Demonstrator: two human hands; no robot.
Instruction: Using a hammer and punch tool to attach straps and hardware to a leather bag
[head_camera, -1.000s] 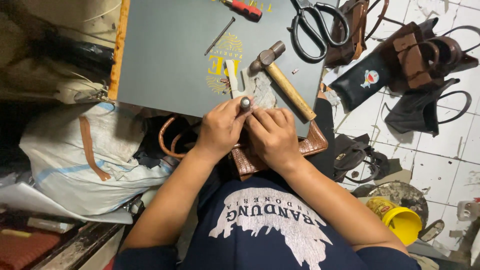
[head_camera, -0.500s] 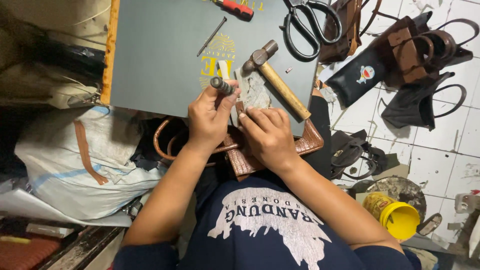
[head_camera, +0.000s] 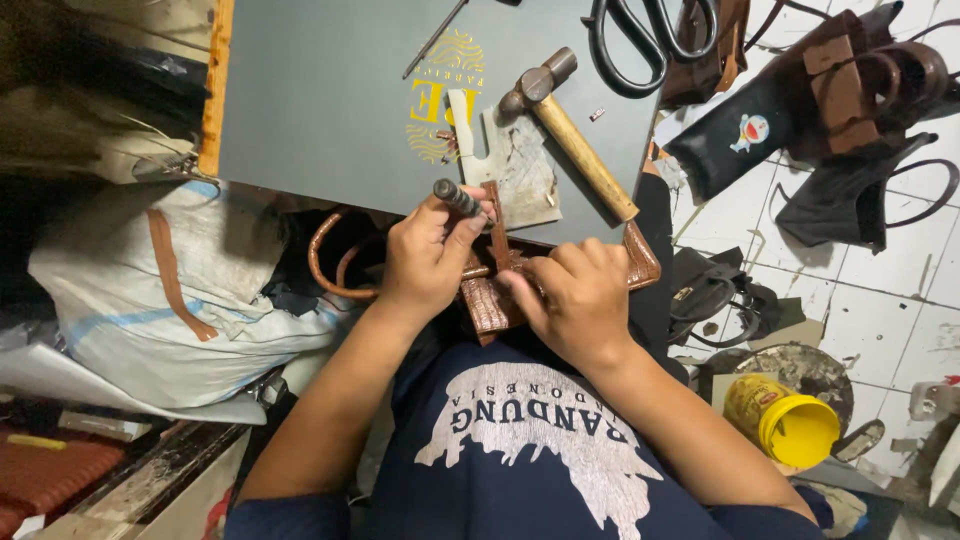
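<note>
A brown textured leather bag lies at the near edge of a dark grey board, half in my lap. My left hand grips a short dark metal punch, held tilted over a narrow brown strap of the bag. My right hand presses down on the bag's body just right of the strap. A hammer with a wooden handle rests on the board beyond my hands, its head beside a worn white block.
Large black scissors and a thin metal rod lie at the board's far edge. Dark leather pieces and straps are piled on the tiled floor at right. A yellow can stands near my right elbow. A white sack sits at left.
My left hand has lifted the punch off the bag and tilted it sideways. My right hand has stayed pressed on the bag. The view has shifted slightly.
</note>
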